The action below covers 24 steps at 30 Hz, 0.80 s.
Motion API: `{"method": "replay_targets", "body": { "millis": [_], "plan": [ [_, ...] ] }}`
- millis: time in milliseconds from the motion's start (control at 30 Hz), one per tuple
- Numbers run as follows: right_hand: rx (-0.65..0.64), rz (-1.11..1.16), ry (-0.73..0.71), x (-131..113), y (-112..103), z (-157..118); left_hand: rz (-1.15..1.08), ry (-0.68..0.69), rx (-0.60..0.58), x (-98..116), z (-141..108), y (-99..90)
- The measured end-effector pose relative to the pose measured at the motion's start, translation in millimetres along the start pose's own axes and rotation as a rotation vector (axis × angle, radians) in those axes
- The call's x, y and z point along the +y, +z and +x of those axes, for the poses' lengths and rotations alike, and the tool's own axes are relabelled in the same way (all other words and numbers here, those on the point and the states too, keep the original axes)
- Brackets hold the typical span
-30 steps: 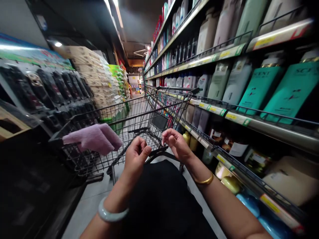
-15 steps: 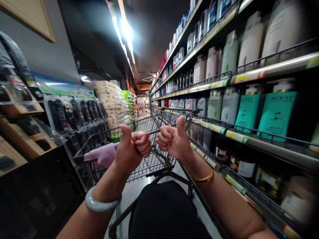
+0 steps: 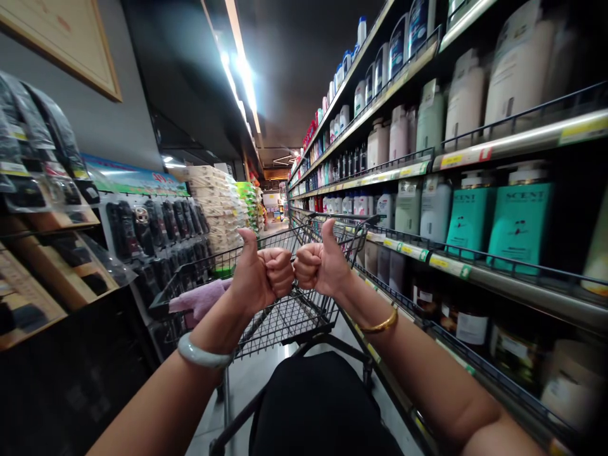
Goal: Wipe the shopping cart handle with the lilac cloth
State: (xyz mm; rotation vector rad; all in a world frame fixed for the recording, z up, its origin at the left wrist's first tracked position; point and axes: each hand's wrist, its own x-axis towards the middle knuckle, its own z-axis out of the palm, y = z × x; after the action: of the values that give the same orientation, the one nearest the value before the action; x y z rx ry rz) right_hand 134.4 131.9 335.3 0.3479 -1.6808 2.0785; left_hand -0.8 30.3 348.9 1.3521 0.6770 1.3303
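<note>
My left hand (image 3: pixel 261 272) is a fist with the thumb raised, and nothing is in it. Facing it, my right hand (image 3: pixel 323 263) makes the same closed, thumb-up shape, also with nothing held. The knuckles of the two fists meet or almost meet; I cannot tell which. Just beyond them stands a black wire shopping cart (image 3: pixel 285 329). A pinkish-purple cloth (image 3: pixel 202 299) hangs over the cart's left side, near my left wrist. A pale bangle (image 3: pixel 204 353) circles my left wrist, and a gold bracelet (image 3: pixel 384 322) is on my right.
Along the right run shelves (image 3: pixel 449 263) of pump bottles, with teal bottles (image 3: pixel 520 218) nearby and jars (image 3: pixel 470 323) lower down. On the left hang dark packaged goods (image 3: pixel 152 225) beside a display stand (image 3: pixel 61 266). Stacked pale goods (image 3: pixel 213 206) stand farther along the aisle.
My two fists have come closer together, thumbs still up. The view has shifted slightly, so the cart and left display appear farther right.
</note>
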Motion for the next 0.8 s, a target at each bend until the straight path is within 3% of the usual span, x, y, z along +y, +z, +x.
{"method": "replay_targets", "body": {
  "millis": [267, 400, 667, 800],
  "plan": [
    [0.051, 0.026, 0.035, 10.6, -5.6, 3.4, -0.029, -0.008, -0.01, -9.9, 2.9, -13.5],
    [0.097, 0.05, 0.083, 28.0, -14.4, 9.0, -0.064, -0.026, 0.043, -23.0, 1.0, -27.1],
    [0.158, 0.106, 0.267, 114.7, -36.7, 53.6, -0.092, -0.089, 0.298, -67.1, -24.4, -96.2],
    [0.124, 0.0, 0.283, 148.5, -30.3, 92.5, -0.086, -0.045, 0.382, -61.7, -52.3, -131.4]
  ]
}}
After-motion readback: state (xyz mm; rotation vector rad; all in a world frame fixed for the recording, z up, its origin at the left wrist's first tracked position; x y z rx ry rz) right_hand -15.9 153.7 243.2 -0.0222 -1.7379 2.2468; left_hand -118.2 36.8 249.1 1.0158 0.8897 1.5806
